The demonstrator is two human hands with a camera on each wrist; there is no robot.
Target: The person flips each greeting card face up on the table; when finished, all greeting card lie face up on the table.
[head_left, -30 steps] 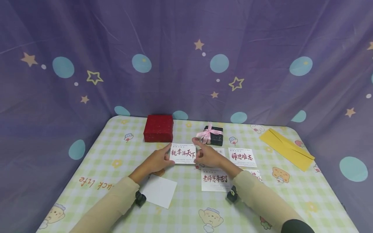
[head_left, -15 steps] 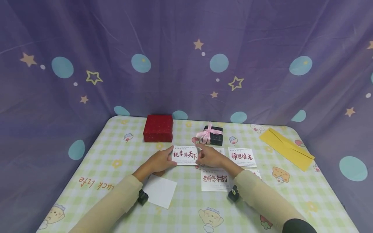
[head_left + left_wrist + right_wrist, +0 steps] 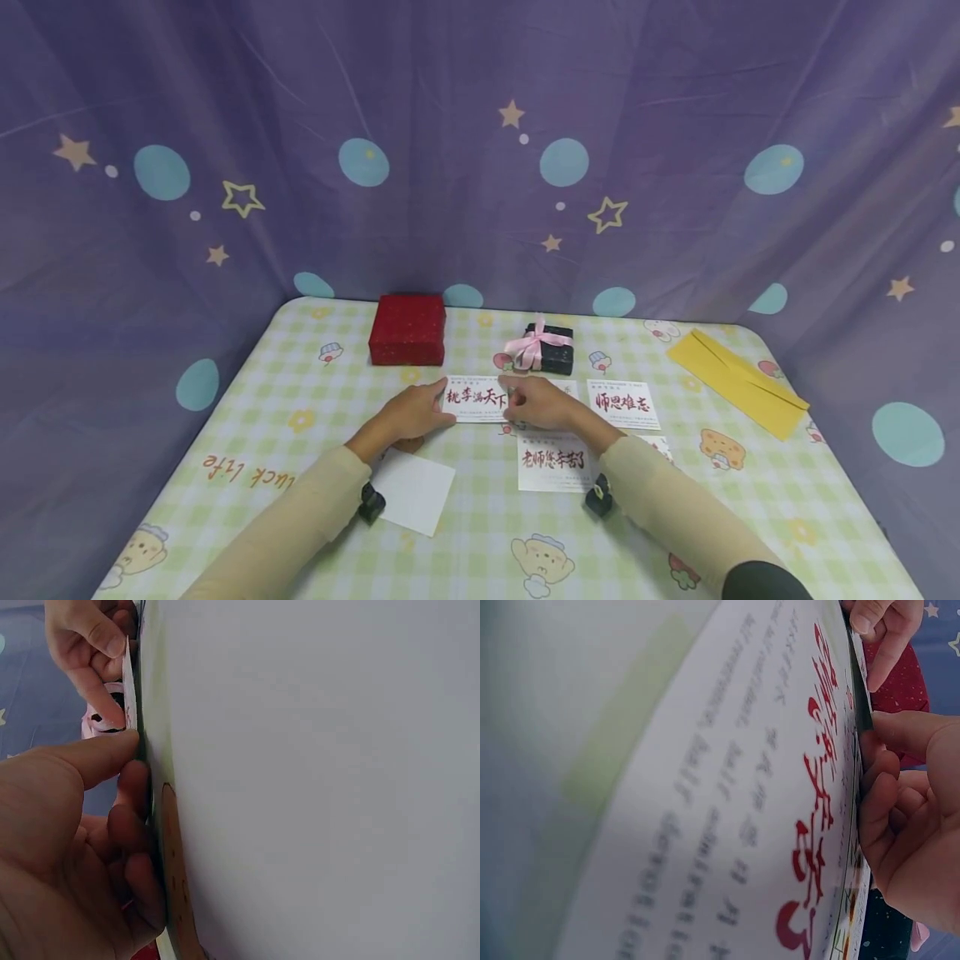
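A white card (image 3: 476,400) with red handwritten-style characters is between both hands in the head view. My left hand (image 3: 408,414) pinches its left edge, and my right hand (image 3: 546,403) pinches the right edge. From the left wrist, the card (image 3: 130,690) appears almost edge-on, with the left thumb at its near end. Whether it touches the table cannot be told. Below the right hand lies another red-lettered card (image 3: 553,463), large in the right wrist view. A blank white card (image 3: 415,492) lies below the left hand, filling much of the left wrist view.
Behind the hands stand a red box (image 3: 407,331) and a small black box (image 3: 557,358) with a pink ribbon. More lettered cards, one (image 3: 623,405) fully visible, lie right, some partly covered by the right arm. A yellow envelope (image 3: 738,383) lies at the far right.
The held card has shifted slightly right and a little nearer the person, along with both hands. The right index finger, raised earlier, has lowered to the card's upper corner.
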